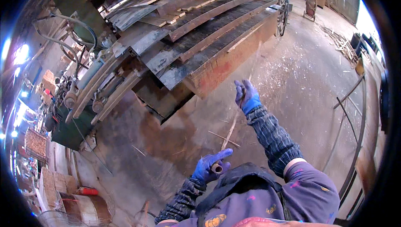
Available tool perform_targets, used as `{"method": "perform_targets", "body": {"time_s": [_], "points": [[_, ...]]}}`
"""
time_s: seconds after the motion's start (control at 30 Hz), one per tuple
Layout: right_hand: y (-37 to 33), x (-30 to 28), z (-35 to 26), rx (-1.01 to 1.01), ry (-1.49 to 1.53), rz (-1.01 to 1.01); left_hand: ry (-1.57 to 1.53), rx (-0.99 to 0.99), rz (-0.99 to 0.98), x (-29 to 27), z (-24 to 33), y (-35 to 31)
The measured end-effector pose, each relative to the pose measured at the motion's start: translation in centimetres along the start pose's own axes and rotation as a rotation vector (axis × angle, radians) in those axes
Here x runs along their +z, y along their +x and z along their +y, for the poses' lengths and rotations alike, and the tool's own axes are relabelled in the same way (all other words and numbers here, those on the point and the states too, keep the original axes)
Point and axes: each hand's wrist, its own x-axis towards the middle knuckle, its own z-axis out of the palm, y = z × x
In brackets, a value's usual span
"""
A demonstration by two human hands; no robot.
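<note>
My left hand, in a blue-purple glove, is closed around a hollow metal pipe, its round open end turned toward me and its index finger stretched out. Beyond that hand a pale, thin rod runs away toward my right hand; whether it belongs to the pipe I cannot tell. Gloved the same way, my right hand is raised ahead with its fingers apart and slightly bent. Nothing shows in it. It is nearest to the rusty lower edge of a large multi-layer press.
Hydraulic cylinders and hoses flank the press on the left. Chains hang at its far right corner. Thin wood strips lie on the concrete floor. A hand cart stands far back, and a red cylinder lies lower left.
</note>
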Motion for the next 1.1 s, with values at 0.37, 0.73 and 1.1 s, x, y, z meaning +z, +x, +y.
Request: {"method": "perform_targets", "body": {"time_s": [0.37, 0.73, 1.1], "points": [[3.9, 16.9, -1.7, 0.154, -0.476, -0.415, 0.378, 0.160, 0.072, 3.1, 1.8, 9.0], [14.4, 23.4, -6.8, -0.208, -1.173, -0.459, 0.829, -0.102, 0.091, 8.0, 9.0, 21.3], [27.3, 23.6, -9.7, -0.906, -1.981, -0.777, 0.656, -0.145, 0.084, 9.5, 9.9, 28.6]]}}
